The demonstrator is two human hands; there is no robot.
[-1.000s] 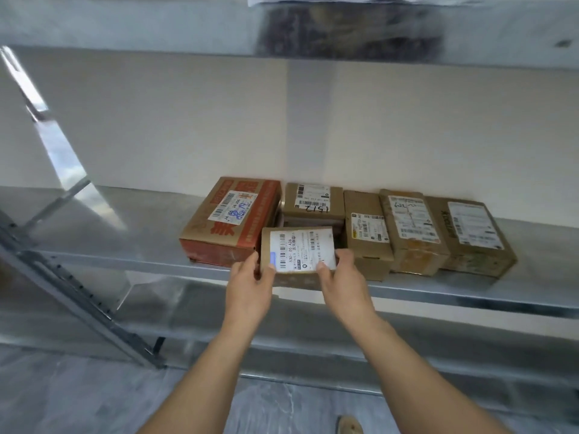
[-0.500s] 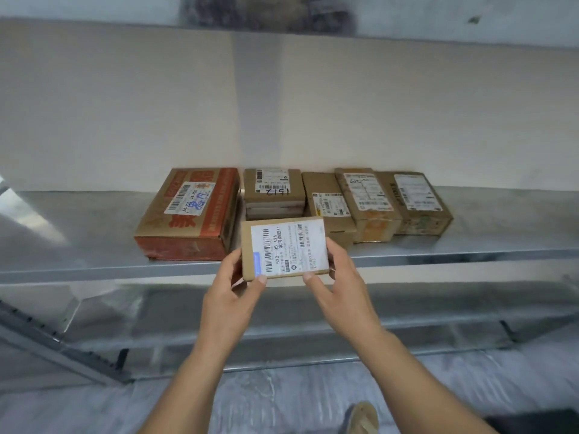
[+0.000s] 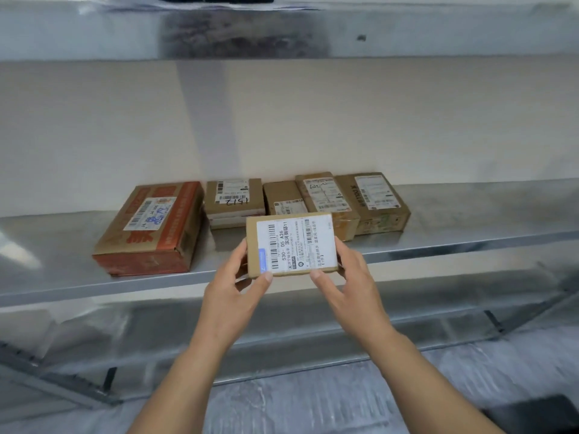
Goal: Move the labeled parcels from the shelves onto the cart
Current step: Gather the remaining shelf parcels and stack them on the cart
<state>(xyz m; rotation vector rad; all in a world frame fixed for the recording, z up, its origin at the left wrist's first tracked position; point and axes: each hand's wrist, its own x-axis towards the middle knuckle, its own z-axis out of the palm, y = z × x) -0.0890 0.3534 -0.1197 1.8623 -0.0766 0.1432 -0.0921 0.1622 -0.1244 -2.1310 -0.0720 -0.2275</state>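
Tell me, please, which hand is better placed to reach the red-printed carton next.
Probably the left hand: it holds the left edge of the small labeled parcel, nearest the red-printed carton; the right hand would have to cross the parcel.

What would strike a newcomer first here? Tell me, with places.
The parcel with a big white barcode label, gripped by the left hand and right hand in mid-frame, in front of the shelf edge. Behind it on the shelf, a red box sits at the left, with brown parcels in a row to its right.
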